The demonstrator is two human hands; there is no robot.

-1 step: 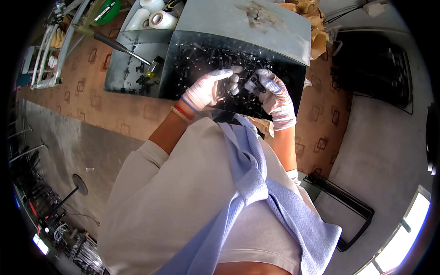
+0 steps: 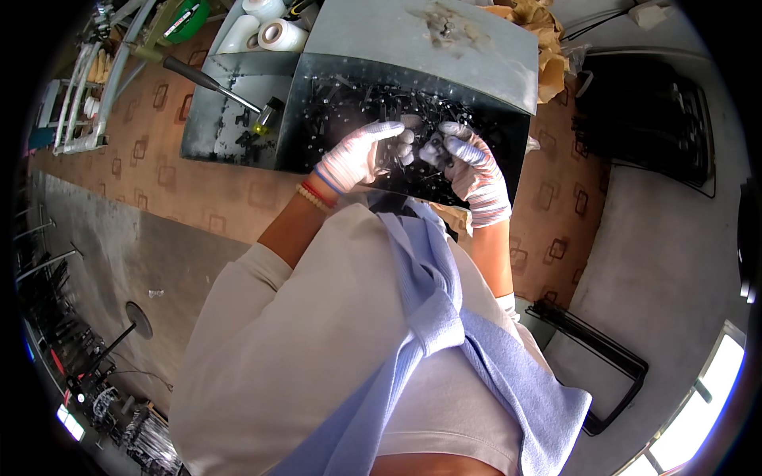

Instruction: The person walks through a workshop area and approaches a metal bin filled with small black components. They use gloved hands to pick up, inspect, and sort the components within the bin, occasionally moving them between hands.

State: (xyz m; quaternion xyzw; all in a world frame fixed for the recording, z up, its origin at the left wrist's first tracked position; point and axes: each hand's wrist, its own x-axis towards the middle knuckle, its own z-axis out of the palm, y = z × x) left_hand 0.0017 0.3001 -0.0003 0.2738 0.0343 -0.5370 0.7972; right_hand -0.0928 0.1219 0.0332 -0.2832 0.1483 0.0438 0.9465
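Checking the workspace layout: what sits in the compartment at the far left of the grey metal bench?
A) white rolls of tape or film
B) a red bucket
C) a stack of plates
A: two white rolls of tape or film lie in that far-left compartment.

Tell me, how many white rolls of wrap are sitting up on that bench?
2. One roll lies at the picture's top edge, partly cut off; the other roll lies right beside it, just nearer the person, in the grey tray. More may be hidden.
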